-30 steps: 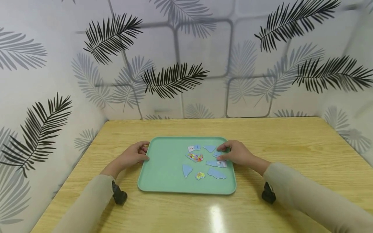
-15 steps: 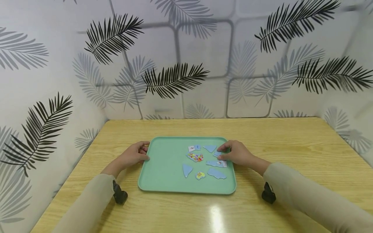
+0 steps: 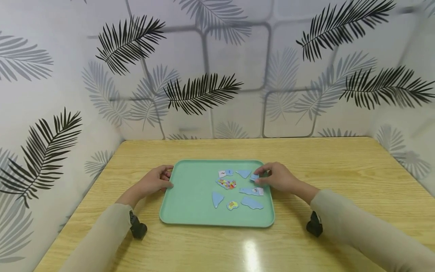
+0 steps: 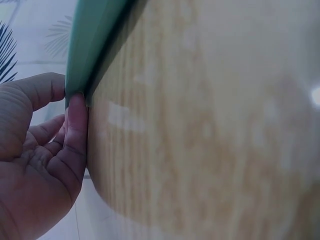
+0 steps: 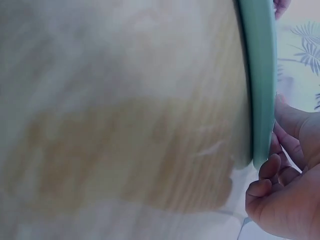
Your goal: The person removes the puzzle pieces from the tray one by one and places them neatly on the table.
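A green tray [image 3: 190, 204] lies on the wooden table with several irregular, mostly light-blue puzzle pieces on its right half. My left hand [image 3: 154, 182] holds the tray's left rim. In the left wrist view, that hand's thumb and fingers [image 4: 76, 120] pinch the tray's edge. Over the tray's right side, my right hand [image 3: 280, 178] pinches a small blue puzzle piece [image 3: 253, 177] between thumb and fingertips. The right wrist view shows the right hand [image 5: 292, 170] reaching past the tray wall [image 5: 262, 80], which hides that piece.
Near the right hand lie a triangular blue piece [image 3: 243, 173], a long blue-and-white piece [image 3: 251, 191] and a wavy blue piece [image 3: 252, 203]. A multicoloured piece [image 3: 227, 184] and a yellow-patterned piece [image 3: 232, 205] sit further left. A leaf-patterned wall [image 3: 217, 124] stands behind the table.
The small blue piece has shifted slightly toward the back of the tray with the right hand's fingertips, and more of it shows. The left hand stays at the rim.
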The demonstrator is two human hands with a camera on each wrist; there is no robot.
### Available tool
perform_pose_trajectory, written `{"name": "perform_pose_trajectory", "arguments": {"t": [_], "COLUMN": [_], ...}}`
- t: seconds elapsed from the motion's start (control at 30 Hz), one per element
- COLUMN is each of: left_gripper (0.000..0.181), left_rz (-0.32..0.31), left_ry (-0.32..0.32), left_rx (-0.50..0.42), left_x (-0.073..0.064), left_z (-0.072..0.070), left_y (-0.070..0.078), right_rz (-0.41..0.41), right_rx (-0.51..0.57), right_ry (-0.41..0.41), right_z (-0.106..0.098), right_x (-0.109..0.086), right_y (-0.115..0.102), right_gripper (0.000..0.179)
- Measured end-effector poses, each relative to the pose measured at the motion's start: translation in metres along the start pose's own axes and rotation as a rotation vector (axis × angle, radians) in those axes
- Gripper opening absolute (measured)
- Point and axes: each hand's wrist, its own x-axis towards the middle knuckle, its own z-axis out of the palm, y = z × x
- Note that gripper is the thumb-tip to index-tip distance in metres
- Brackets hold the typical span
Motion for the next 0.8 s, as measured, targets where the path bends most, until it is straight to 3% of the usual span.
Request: {"name": "perform_pose_trajectory", "arguments": {"t": [0.5,0.8], "left_gripper": [0.069,0.070], "left_rz": [0.005,-0.009], "left_ry": [-0.013,-0.016], "left_rx": [-0.034,-0.029], "left_x": [0.000,0.000], "left_z": [-0.001,-0.001], "left_y": [0.001,0.001], "right_rz": [-0.038,-0.021], "right_rx": [-0.010,-0.007], "right_ry": [0.044,0.064], "right_z": [-0.023,-0.042], "right_x": [0.008,0.027], "right_y": [0.012,0.023], "right_gripper": [0.025,0.025]}}
